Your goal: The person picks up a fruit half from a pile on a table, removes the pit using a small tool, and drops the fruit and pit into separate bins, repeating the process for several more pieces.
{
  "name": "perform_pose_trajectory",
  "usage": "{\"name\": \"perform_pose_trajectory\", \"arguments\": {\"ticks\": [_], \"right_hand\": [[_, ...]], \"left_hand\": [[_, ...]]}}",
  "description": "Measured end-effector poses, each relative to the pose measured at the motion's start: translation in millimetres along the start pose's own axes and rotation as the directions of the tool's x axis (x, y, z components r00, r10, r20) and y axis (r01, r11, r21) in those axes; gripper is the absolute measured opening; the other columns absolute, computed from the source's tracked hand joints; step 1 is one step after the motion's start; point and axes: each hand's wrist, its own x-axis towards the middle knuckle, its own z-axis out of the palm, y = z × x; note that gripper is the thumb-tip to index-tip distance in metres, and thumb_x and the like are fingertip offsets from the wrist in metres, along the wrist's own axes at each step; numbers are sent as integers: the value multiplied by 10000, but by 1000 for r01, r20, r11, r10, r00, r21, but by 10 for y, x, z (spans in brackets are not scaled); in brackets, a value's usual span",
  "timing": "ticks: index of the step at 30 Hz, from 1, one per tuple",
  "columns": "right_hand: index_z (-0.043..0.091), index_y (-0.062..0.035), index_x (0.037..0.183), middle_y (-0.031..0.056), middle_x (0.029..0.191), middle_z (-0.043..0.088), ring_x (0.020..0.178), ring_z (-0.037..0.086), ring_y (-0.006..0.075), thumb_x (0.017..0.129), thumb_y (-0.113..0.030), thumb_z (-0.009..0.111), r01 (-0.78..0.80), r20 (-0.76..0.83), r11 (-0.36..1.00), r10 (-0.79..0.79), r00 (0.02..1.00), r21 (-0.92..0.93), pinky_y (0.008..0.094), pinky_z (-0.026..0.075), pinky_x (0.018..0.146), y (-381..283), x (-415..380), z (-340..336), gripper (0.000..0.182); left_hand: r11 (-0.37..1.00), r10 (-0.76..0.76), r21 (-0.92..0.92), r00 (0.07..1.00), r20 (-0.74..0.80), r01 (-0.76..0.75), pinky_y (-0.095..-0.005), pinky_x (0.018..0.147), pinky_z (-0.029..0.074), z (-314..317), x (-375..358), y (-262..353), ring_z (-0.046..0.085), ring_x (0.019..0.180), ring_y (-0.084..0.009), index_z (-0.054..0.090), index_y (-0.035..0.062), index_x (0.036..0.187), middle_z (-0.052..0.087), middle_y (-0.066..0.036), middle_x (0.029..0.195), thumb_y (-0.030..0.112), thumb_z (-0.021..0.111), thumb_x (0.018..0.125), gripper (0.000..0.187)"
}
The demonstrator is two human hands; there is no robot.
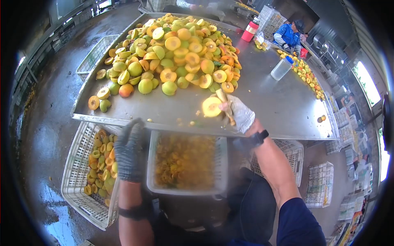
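My right hand (240,114), in a whitish glove, is above the front part of the metal table. It is closed on a slim tool with a pale handle (227,107), whose working end I cannot make out. A cut peach half (211,106) with yellow flesh sits at its fingertips. My left hand (128,151), in a dark grey glove, is beside the table's front edge, over the side of a white crate (78,180) of pitted peach halves (98,164). Its fingers stretch forward, slightly apart, with nothing visible in them.
Halved peaches (172,53) are heaped on the metal table (262,96). A white tub (186,191) of yellow scraps stands below its edge. A clear bottle (281,69) and a red bottle (250,30) stand on the right. A person in blue (290,35) works beyond.
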Motion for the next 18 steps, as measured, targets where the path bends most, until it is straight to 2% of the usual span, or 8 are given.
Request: {"name": "perform_pose_trajectory", "arguments": {"ticks": [3, 7, 10, 13, 14, 16, 17, 18], "right_hand": [[501, -10, 1372, 122, 1037, 702, 782, 717, 186, 949, -131, 685, 71, -6, 932, -74, 997, 354, 270, 585, 575, -50, -486, 784, 476], [547, -16, 1332, 85, 1010, 683, 828, 658, 111, 942, -28, 696, 59, -131, 988, -40, 991, 145, 256, 561, 655, 227, -798, 1226, 417], [569, -16, 1307, 52, 977, 671, 791, 621, 94, 929, -81, 746, 97, -263, 995, -94, 960, 0, 251, 537, 668, 488, -817, 1441, 422], [587, -11, 1282, 46, 974, 662, 778, 620, 108, 909, -128, 787, 238, -193, 808, -394, 899, -539, 284, 540, 689, 634, -799, 1408, 438], [591, -10, 1277, 48, 972, 660, 771, 620, 111, 905, -131, 791, 241, -165, 694, -464, 870, -678, 293, 542, 692, 589, -835, 1441, 439], [601, -25, 1266, 51, 930, 665, 717, 613, 97, 972, -183, 723, 50, -238, 941, -135, 962, -334, 263, 522, 657, 336, -948, 1463, 355], [600, -30, 1264, 49, 914, 664, 702, 609, 93, 998, -193, 692, 80, -240, 961, -146, 960, -264, 257, 516, 646, 365, -950, 1410, 326], [598, -34, 1262, 47, 897, 662, 688, 605, 88, 1023, -204, 660, 110, -244, 975, -157, 957, -194, 250, 510, 635, 380, -954, 1356, 300]], "left_hand": [[993, 98, -90, 970, 222, -79, -380, 1041, 522, 544, -178, -366, 598, 1269, -270, 497, 9, 1468, 615, -151, 1373, 378, 535, 1062, 550], [959, 242, 69, 918, 313, -277, -436, 1118, 461, 803, -430, -474, 546, 1326, -290, 441, 27, 1505, 561, -156, 1427, 575, 433, 1060, 706], [878, 259, 327, 922, 289, -349, -443, 1127, 448, 718, -424, -822, 551, 1316, -285, 438, 26, 1497, 552, -148, 1435, 648, 393, 1042, 772], [765, 358, 481, 904, 235, -428, -432, 1109, 460, 636, -455, -937, 578, 1272, -285, 474, 19, 1460, 581, -144, 1391, 651, 395, 1045, 760], [791, 367, 440, 905, 213, -425, -431, 1096, 467, 621, -460, -965, 589, 1242, -289, 498, 21, 1432, 600, -148, 1352, 648, 404, 1043, 744], [884, 345, 277, 925, 159, -377, -431, 1060, 488, 658, -446, -983, 613, 1167, -300, 549, 26, 1367, 635, -158, 1263, 642, 425, 1039, 709], [933, 311, 147, 942, 130, -328, -432, 1038, 501, 748, -421, -870, 625, 1124, -305, 575, 30, 1331, 652, -163, 1213, 638, 437, 1035, 690], [912, 62, -409, 972, 228, 37, -442, 1017, 511, 741, -418, -699, 630, 1097, -310, 584, 34, 1317, 657, -168, 1192, 630, 442, 1037, 673]]}}
